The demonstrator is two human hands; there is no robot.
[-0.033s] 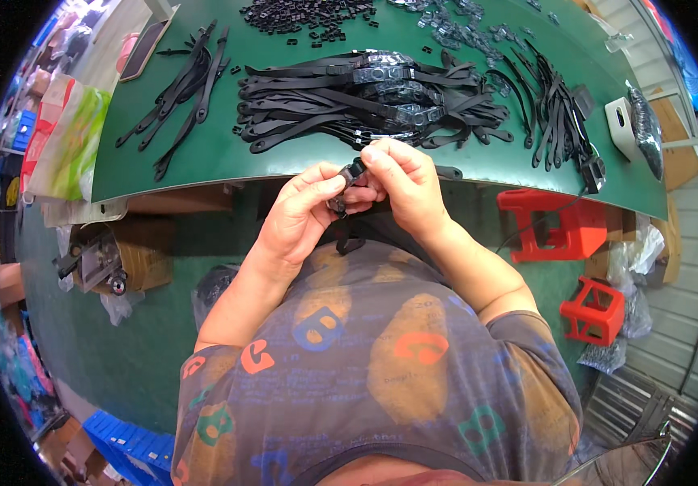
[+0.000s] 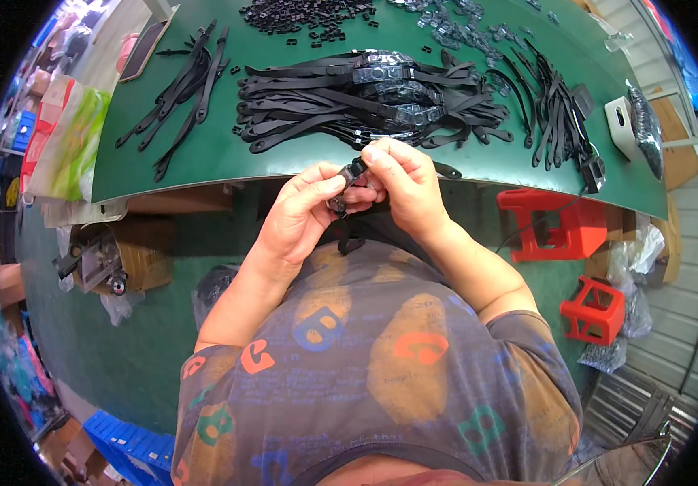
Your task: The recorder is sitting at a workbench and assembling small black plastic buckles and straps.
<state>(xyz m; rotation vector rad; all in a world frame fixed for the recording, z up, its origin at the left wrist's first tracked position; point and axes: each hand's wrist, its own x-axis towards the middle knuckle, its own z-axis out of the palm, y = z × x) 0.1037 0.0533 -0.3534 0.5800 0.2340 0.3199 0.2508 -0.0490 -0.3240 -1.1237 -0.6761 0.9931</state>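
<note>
Just in front of the table's near edge, my left hand is closed around a dark, see-through plastic buckle. My right hand pinches a black strap where it meets the buckle's upper end. Fingers of both hands meet there and cover much of the piece. A black loop hangs below it against my shirt. Beyond my hands lies a wide pile of black straps, with clear dark buckles across its middle.
The green table also bears strap bundles at left and right. Small black plastic pieces and loose clear buckles lie at the back. A white box stands far right; red stools are below.
</note>
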